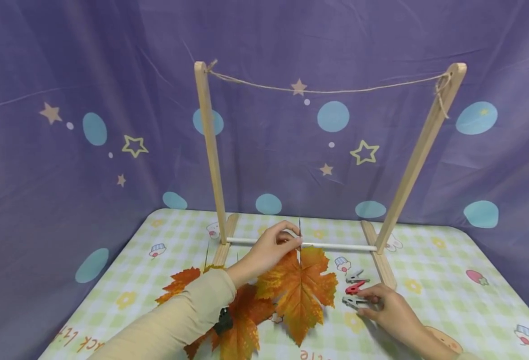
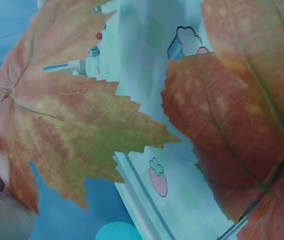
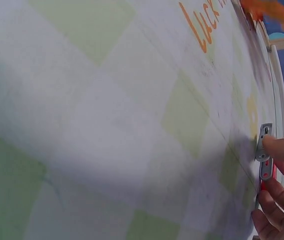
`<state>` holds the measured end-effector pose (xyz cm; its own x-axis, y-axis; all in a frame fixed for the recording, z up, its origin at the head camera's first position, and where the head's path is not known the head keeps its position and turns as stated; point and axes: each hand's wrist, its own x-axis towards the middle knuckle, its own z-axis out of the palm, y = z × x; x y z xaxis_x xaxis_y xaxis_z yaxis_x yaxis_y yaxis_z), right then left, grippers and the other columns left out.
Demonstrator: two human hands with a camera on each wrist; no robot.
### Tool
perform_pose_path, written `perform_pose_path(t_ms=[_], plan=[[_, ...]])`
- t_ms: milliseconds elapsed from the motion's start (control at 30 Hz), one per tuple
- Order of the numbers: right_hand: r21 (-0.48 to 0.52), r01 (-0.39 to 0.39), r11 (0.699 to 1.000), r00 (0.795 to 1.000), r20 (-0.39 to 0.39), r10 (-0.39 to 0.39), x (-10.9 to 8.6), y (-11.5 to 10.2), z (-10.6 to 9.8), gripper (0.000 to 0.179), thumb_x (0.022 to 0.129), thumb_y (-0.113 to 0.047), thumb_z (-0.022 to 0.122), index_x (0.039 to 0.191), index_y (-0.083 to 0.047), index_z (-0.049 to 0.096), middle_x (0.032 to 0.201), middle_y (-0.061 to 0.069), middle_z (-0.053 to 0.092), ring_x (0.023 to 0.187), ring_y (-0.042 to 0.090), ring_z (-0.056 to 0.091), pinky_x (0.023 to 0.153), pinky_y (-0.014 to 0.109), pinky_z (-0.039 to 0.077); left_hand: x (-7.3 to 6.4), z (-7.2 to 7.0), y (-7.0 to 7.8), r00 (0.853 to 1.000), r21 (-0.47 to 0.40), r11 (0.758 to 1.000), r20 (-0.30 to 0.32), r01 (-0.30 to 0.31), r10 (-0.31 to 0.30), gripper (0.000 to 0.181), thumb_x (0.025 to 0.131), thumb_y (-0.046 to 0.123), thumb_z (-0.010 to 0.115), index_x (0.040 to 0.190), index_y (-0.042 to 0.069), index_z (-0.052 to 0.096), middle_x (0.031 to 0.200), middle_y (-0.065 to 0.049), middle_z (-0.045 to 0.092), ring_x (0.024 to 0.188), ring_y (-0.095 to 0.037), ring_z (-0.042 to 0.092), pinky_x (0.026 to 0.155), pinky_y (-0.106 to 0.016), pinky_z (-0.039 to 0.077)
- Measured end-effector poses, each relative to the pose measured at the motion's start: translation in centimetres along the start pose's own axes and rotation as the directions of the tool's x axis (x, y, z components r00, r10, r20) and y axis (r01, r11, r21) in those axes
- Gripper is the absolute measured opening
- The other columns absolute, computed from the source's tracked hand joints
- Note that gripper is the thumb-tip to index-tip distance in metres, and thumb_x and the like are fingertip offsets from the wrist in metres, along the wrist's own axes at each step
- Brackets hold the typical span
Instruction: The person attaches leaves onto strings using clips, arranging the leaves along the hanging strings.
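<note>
Two hands pinch: left hand (image 1: pixel 269 251) a leaf (image 1: pixel 299 292) by its stem (image 1: pixel 300 257), right hand (image 1: pixel 395 311) a grey clip (image 1: pixel 351 302) toward the table's (image 1: pixel 462 250) right edge — the red clip (image 1: pixel 353 288), so close, could snag it.

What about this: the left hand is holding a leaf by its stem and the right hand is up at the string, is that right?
Not quite: the right hand isn't at the string; the head view shows it down by the table, at a grey clip. The left hand does hold a leaf by its stem.
</note>
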<state>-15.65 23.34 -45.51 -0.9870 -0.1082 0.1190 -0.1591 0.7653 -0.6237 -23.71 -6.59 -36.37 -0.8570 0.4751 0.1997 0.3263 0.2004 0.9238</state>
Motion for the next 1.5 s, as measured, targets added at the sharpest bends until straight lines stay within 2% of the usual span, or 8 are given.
perform_pose_path(t_ms=[300,533,767,833,967,1133,1300,1500], plan=[[-0.032,-0.025,0.999,0.999,0.026,0.026,0.0,-0.1,0.5,0.033,0.068,-0.016,0.091,0.098,-0.014,0.075,0.091,-0.006,0.064,0.087,0.015,0.061,0.083,0.044,0.051,-0.1,-1.2,1.5,0.998,0.063,0.998,-0.057,-0.009,0.013,0.018,0.101,0.023,0.061,0.111,0.010,0.060,0.095,-0.005,0.071,0.087,-0.019,0.063,0.075,-0.034,0.046],[-0.046,-0.041,0.998,0.999,0.032,0.043,-0.1,-0.1,0.4,0.037,0.067,-0.015,0.091,0.101,-0.012,0.075,0.092,-0.004,0.064,0.089,0.016,0.062,0.083,0.046,0.051,0.2,-2.6,2.8,0.993,0.138,0.989,-0.093,-0.056,0.069,0.016,0.101,0.025,0.060,0.110,0.012,0.061,0.098,-0.003,0.069,0.089,-0.017,0.062,0.075,-0.035,0.046],[-0.045,-0.006,0.999,1.000,0.029,0.007,0.1,-0.2,0.1,0.037,0.068,-0.015,0.090,0.101,-0.009,0.075,0.095,-0.002,0.065,0.092,0.020,0.063,0.090,0.054,0.048,0.6,-4.5,3.7,0.977,0.168,0.981,-0.169,-0.100,0.129,0.014,0.101,0.027,0.060,0.108,0.015,0.062,0.096,0.001,0.069,0.089,-0.016,0.062,0.075,-0.037,0.046],[-0.048,0.002,0.999,1.000,0.027,0.000,0.2,-0.2,0.0,0.037,0.067,-0.015,0.090,0.101,-0.010,0.075,0.094,-0.003,0.065,0.091,0.019,0.062,0.089,0.053,0.049,0.6,-5.1,3.9,0.972,0.186,0.977,-0.191,-0.103,0.139,0.014,0.101,0.028,0.060,0.108,0.017,0.063,0.094,0.002,0.069,0.087,-0.017,0.062,0.073,-0.037,0.046],[-0.057,0.000,0.998,1.000,0.028,0.001,0.2,-0.2,0.0,0.037,0.067,-0.015,0.091,0.100,-0.011,0.076,0.092,-0.004,0.063,0.089,0.017,0.060,0.086,0.050,0.049,0.8,-6.4,4.1,0.963,0.245,0.964,-0.218,-0.105,0.160,0.014,0.100,0.030,0.061,0.109,0.019,0.063,0.091,0.003,0.068,0.078,-0.018,0.059,0.067,-0.036,0.044],[-0.039,-0.001,0.999,1.000,0.028,0.003,-0.1,0.0,-0.1,0.035,0.068,-0.015,0.090,0.100,-0.010,0.075,0.093,-0.004,0.064,0.091,0.018,0.060,0.089,0.052,0.048,0.9,-7.8,4.9,0.953,0.342,0.934,-0.234,-0.105,0.193,0.017,0.100,0.031,0.061,0.110,0.018,0.065,0.086,0.004,0.067,0.068,-0.020,0.054,0.062,-0.036,0.041],[-0.033,0.000,0.999,1.000,0.025,0.000,-0.2,0.0,0.0,0.034,0.068,-0.015,0.090,0.099,-0.010,0.075,0.094,-0.003,0.065,0.091,0.018,0.061,0.088,0.051,0.049,1.1,-8.8,6.0,0.942,0.382,0.917,-0.249,-0.118,0.225,0.021,0.100,0.031,0.061,0.112,0.015,0.065,0.089,0.005,0.068,0.075,-0.016,0.059,0.065,-0.037,0.043],[-0.043,-0.013,0.999,0.999,0.034,0.015,-0.2,-0.1,0.0,0.035,0.068,-0.015,0.090,0.099,-0.009,0.075,0.095,-0.002,0.065,0.092,0.020,0.062,0.090,0.052,0.049,1.4,-9.3,6.6,0.929,0.411,0.901,-0.264,-0.136,0.261,0.020,0.100,0.031,0.062,0.112,0.016,0.065,0.091,0.006,0.069,0.079,-0.012,0.062,0.067,-0.036,0.046]])
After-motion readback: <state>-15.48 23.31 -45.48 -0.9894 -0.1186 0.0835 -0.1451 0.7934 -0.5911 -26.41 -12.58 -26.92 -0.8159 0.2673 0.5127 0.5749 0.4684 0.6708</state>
